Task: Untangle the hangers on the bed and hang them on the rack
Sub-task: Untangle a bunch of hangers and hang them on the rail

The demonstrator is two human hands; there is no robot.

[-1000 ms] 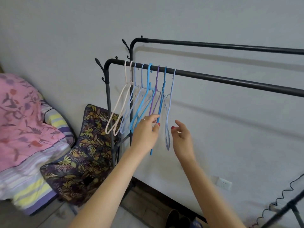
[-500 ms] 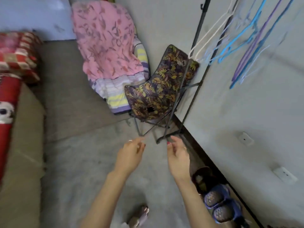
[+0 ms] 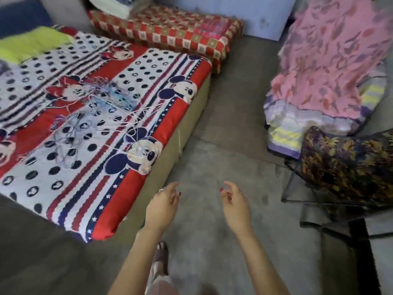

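Observation:
A tangled heap of thin wire hangers (image 3: pixel 93 111), pale blue, white and lilac, lies on the bed (image 3: pixel 131 184) with its red, white and navy cartoon cover, at the left. My left hand (image 3: pixel 163 205) hovers over the floor just off the bed's near corner, fingers relaxed and holding nothing. My right hand (image 3: pixel 234 203) hangs beside it, a hand's width to the right, also holding nothing. Both hands are well short of the hangers. The rack is out of view.
A red checked mattress (image 3: pixel 170 35) lies beyond the bed. At the right a pink floral blanket (image 3: pixel 331 60) covers striped bedding, beside a folding chair with a dark leaf-print seat (image 3: pixel 348 165). Grey floor (image 3: pixel 223 128) runs between bed and chair. My sandalled foot (image 3: pixel 161 254) shows below.
My view has swung from the rack and its hung hangers down and left to the bed. Both hands dropped from the hangers on the rail and now hold nothing.

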